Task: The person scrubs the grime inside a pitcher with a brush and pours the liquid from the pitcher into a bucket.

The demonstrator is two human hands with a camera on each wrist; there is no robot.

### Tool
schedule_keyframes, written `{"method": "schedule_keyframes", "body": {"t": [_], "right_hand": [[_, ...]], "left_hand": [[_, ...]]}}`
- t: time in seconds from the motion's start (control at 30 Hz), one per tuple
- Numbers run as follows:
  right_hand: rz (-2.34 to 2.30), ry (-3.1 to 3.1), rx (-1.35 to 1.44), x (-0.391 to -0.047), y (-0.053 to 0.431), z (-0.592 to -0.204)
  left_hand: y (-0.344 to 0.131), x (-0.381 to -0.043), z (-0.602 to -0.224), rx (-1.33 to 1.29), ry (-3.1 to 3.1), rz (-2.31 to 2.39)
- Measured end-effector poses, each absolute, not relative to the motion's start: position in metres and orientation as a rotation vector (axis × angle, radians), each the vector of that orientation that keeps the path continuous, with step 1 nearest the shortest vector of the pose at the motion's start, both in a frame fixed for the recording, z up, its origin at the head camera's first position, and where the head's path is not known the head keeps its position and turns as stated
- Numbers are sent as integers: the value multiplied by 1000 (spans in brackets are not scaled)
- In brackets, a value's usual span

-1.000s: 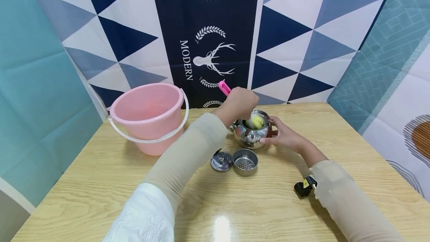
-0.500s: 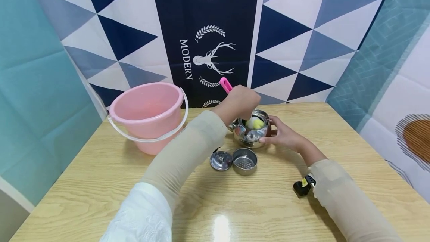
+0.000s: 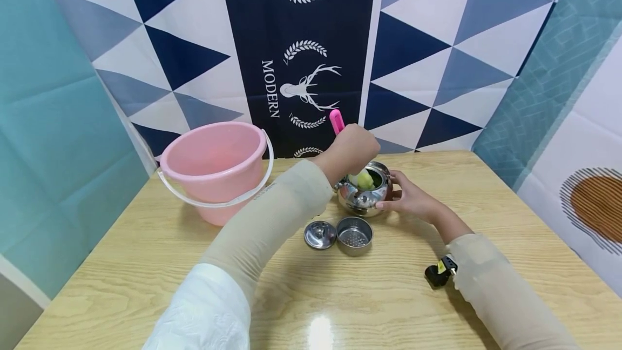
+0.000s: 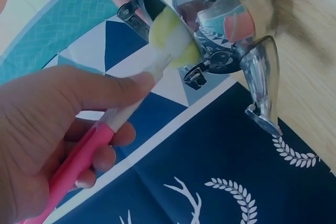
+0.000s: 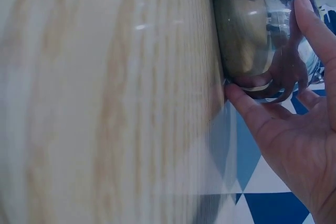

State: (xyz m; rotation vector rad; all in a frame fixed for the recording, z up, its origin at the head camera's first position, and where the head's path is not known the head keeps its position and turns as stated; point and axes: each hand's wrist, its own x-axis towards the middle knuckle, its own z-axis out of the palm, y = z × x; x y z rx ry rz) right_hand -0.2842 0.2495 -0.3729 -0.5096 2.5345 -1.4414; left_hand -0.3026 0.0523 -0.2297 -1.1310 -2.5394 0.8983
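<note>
Sponge brush in the mouth of a teapot
The left hand wraps its fingers round the brush; the right hand cups the teapot's side on the surface, presumably to steady it. Lid and strainer sit nearer me, seemingly to give the brush room.

Near the desk's far edge, the left hand grips a pink-handled brush, its head in the mouth of a steel teapot that the right hand holds. A lid and strainer sit nearer the front edge, a pink bucket toward the far left corner.
</note>
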Motion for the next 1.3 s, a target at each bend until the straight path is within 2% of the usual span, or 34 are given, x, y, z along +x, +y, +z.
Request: {"method": "schedule_keyframes", "body": {"t": [0.43, 0.93, 1.3], "right_hand": [[-1453, 2517, -517, -284, 250, -373], [-1422, 2526, -506, -282, 250, -372], [-1438, 2509, -511, -282, 250, -371]], "left_hand": [[52, -300, -241, -1064, -2459, 865], [61, -297, -244, -1174, -2520, 822], [56, -294, -232, -1255, -2587, 797]]}}
